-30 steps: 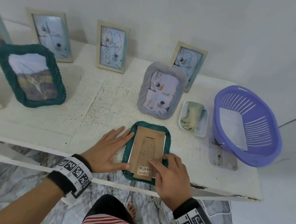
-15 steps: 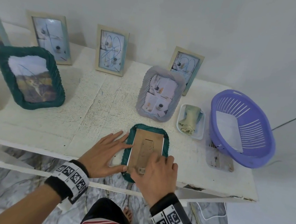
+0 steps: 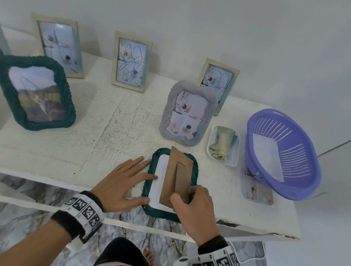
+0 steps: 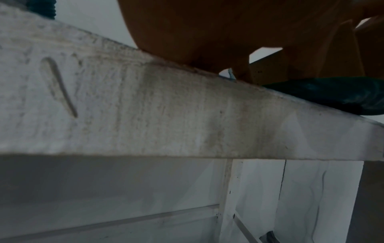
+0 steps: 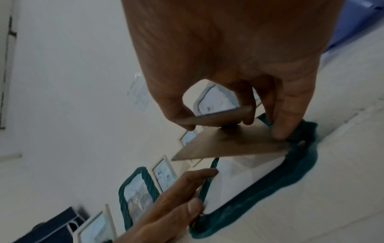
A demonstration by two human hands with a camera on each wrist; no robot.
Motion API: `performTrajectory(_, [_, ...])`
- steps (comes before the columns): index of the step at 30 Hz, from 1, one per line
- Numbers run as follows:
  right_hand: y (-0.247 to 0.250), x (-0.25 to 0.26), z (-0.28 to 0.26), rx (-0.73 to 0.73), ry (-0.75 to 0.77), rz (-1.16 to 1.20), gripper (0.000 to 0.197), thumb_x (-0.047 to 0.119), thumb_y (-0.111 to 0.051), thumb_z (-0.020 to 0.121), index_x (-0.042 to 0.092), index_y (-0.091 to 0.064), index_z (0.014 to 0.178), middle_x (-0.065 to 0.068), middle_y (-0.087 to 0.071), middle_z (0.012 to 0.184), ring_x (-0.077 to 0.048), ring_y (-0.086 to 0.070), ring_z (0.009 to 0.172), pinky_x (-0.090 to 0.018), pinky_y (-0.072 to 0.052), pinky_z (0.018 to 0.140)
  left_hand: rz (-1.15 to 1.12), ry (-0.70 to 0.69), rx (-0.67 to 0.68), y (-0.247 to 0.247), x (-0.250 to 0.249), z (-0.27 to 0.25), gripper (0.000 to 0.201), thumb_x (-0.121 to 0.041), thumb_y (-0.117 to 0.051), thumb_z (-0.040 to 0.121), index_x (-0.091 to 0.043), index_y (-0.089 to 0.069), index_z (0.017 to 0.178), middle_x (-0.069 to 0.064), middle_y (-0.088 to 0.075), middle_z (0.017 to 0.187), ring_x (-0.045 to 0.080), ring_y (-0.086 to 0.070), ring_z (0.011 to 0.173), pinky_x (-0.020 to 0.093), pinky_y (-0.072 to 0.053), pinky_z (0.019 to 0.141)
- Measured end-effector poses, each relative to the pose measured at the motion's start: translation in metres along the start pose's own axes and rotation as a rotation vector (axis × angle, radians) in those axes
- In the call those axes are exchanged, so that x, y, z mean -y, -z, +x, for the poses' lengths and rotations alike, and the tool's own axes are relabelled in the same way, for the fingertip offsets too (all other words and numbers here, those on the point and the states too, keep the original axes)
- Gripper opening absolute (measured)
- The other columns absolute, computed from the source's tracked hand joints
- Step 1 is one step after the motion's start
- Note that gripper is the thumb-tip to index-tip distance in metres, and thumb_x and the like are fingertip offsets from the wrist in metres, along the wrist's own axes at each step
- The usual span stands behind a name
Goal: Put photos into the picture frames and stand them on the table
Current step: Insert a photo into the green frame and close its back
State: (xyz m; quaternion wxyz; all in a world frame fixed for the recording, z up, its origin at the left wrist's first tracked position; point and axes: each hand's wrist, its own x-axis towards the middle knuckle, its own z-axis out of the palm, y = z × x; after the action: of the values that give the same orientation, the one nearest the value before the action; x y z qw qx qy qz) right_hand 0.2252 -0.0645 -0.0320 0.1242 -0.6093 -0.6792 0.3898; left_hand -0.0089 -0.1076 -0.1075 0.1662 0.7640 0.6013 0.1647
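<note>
A dark green woven frame (image 3: 151,167) lies face down at the table's near edge. My right hand (image 3: 185,195) pinches the brown backing board (image 3: 172,171) by its stand and holds it tilted up on its right side. Under the board a white photo back (image 3: 158,183) shows inside the frame. My left hand (image 3: 130,182) lies flat with straight fingers, touching the frame's left rim. In the right wrist view my fingers (image 5: 278,125) grip the board (image 5: 228,146) over the green frame (image 5: 270,189). The left wrist view shows mainly the table edge (image 4: 166,106).
Several frames with photos stand behind: a green one (image 3: 34,93), a grey one (image 3: 186,112) and wooden ones (image 3: 131,61). A purple basket (image 3: 283,152) holding a white sheet sits at the right, with a small tray of cloth (image 3: 223,145) beside it.
The backing board lay flat in the green frame; my right hand has gripped it and tilted it up, baring the white sheet below. My left hand has stayed at the frame's left side.
</note>
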Motion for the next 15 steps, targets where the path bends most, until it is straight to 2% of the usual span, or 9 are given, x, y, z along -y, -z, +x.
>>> performTrajectory(1, [0.002,-0.001,0.001,0.006,-0.007,0.055,0.039,0.050,-0.059,0.071,0.022,-0.046,0.094,0.003,-0.052,0.098,-0.019,-0.052,0.093,-0.031,-0.047,0.073,-0.001,0.001,0.003,0.000,0.000,0.000,0.063,-0.076,-0.039,0.088,-0.047,-0.033,0.144,-0.011,-0.005,0.163,0.007,0.006,0.150,0.033,0.000,0.122])
performTrajectory(3, [0.007,-0.003,0.001,0.016,-0.023,0.170,0.033,0.044,-0.063,0.077,0.022,-0.049,0.097,0.005,-0.057,0.098,-0.012,-0.057,0.089,-0.027,-0.050,0.069,0.003,-0.001,0.000,0.000,0.001,0.000,0.062,-0.075,-0.039,0.088,-0.047,-0.033,0.143,-0.011,-0.005,0.163,0.007,0.007,0.150,0.031,0.002,0.121])
performTrajectory(5, [0.012,-0.006,0.000,0.026,-0.035,0.253,0.028,0.035,-0.064,0.084,0.019,-0.052,0.104,0.009,-0.058,0.101,-0.002,-0.057,0.089,-0.016,-0.048,0.065,0.009,-0.006,-0.009,-0.001,0.001,0.000,0.062,-0.075,-0.041,0.088,-0.047,-0.033,0.143,-0.011,-0.006,0.163,0.007,0.006,0.150,0.028,0.004,0.121])
performTrajectory(7, [0.014,-0.011,-0.001,0.012,-0.038,0.349,0.028,0.033,-0.065,0.086,0.018,-0.054,0.106,0.008,-0.059,0.103,0.000,-0.056,0.091,-0.013,-0.046,0.063,0.004,-0.005,-0.019,-0.001,0.001,0.000,0.062,-0.075,-0.041,0.088,-0.047,-0.034,0.143,-0.010,-0.008,0.163,0.007,0.004,0.150,0.028,0.003,0.121])
performTrajectory(10, [0.014,-0.020,-0.004,-0.049,-0.040,0.491,0.033,0.040,-0.062,0.078,0.019,-0.056,0.103,0.001,-0.063,0.103,-0.011,-0.059,0.091,-0.017,-0.044,0.067,-0.004,-0.005,-0.027,-0.001,0.001,0.000,0.062,-0.075,-0.041,0.088,-0.047,-0.035,0.143,-0.011,-0.010,0.162,0.007,0.002,0.150,0.029,0.001,0.121])
performTrajectory(12, [0.014,-0.025,-0.007,-0.096,-0.044,0.592,0.031,0.036,-0.063,0.080,0.016,-0.057,0.102,-0.003,-0.066,0.102,-0.014,-0.063,0.088,-0.021,-0.050,0.070,-0.003,-0.004,-0.026,-0.001,0.001,0.000,0.062,-0.075,-0.042,0.088,-0.047,-0.034,0.143,-0.012,-0.009,0.162,0.007,0.003,0.150,0.029,0.002,0.121])
performTrajectory(15, [0.021,-0.034,-0.007,-0.135,-0.046,0.680,0.043,0.042,-0.063,0.073,0.013,-0.058,0.104,-0.006,-0.070,0.099,-0.029,-0.067,0.091,-0.042,-0.057,0.082,-0.009,0.002,-0.025,-0.002,0.001,0.000,0.062,-0.075,-0.043,0.088,-0.048,-0.034,0.143,-0.013,-0.008,0.162,0.006,0.003,0.150,0.028,0.002,0.121])
